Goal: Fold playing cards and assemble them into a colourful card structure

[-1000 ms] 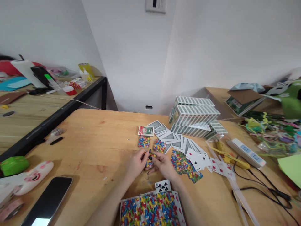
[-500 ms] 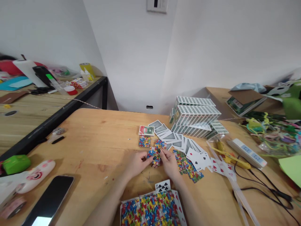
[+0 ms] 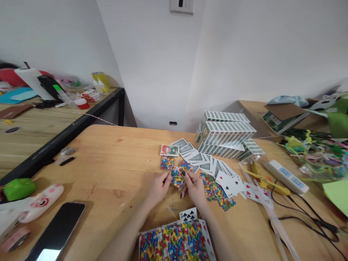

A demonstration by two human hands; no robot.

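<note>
My right hand (image 3: pixel 193 185) pinches a small piece of colourfully patterned card (image 3: pixel 177 178) above the table. At the piece's left edge, the closed thumb and fingers of my left hand (image 3: pixel 160 185) also hold it. Just beyond my hands lie another patterned piece (image 3: pixel 185 165), a small patterned square (image 3: pixel 166 163) and a card box (image 3: pixel 169 150) with a red and green front. Between my forearms, near me, sits a flat rectangular object (image 3: pixel 174 241) covered in the same pattern. A ten of clubs (image 3: pixel 188 215) sticks out at its far edge, and red-suited cards line its right side.
Fanned playing cards (image 3: pixel 199 158) and patterned strips (image 3: pixel 217 190) spread right of my hands. Wrapped card boxes (image 3: pixel 228 132) are stacked behind. A yellow glue gun (image 3: pixel 272 184), cables and a power strip (image 3: pixel 286 176) lie right. A phone (image 3: pixel 58 230) lies left.
My left hand has shifted slightly left, so more of the patterned piece shows. My right hand's lower fingers have spread beneath it. The rest of the table looks the same.
</note>
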